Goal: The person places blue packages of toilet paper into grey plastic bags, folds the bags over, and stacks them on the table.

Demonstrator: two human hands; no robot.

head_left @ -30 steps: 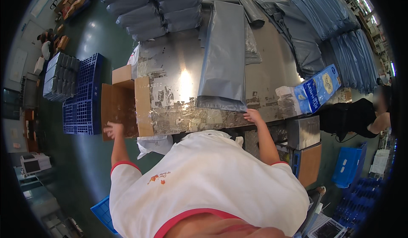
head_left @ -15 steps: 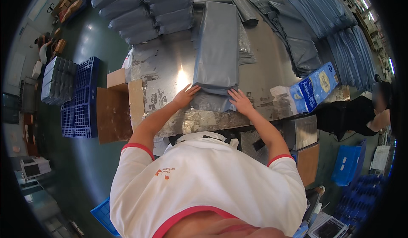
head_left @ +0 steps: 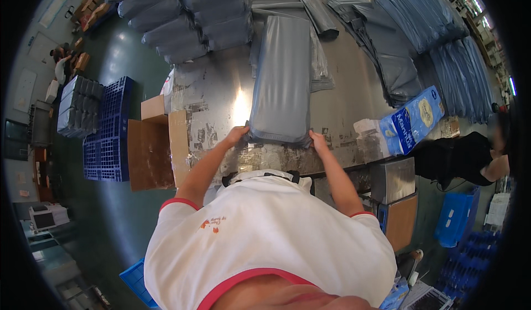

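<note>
A long grey plastic-wrapped package (head_left: 282,83) lies lengthwise on the metal worktable (head_left: 215,94), its near end toward me. My left hand (head_left: 238,135) pinches the plastic at the near left corner. At the near right corner, my right hand (head_left: 317,140) has its fingers closed on the plastic too. The near end looks smooth and rounded, and no loose flap shows there. Beneath and beside the package are flat clear and grey plastic bags (head_left: 322,66).
Stacked grey packages (head_left: 182,16) rise at the back left. Piled grey bags (head_left: 420,16) and a blue-and-white printed pack (head_left: 406,124) sit on the right. An open cardboard box (head_left: 152,152) and a blue pallet (head_left: 108,138) stand left; a person in black (head_left: 459,158) is at right.
My hands have gone from lying spread on the near end to gripping its two corners. The package has shifted toward me, and the flap at its near end has gone from sight.
</note>
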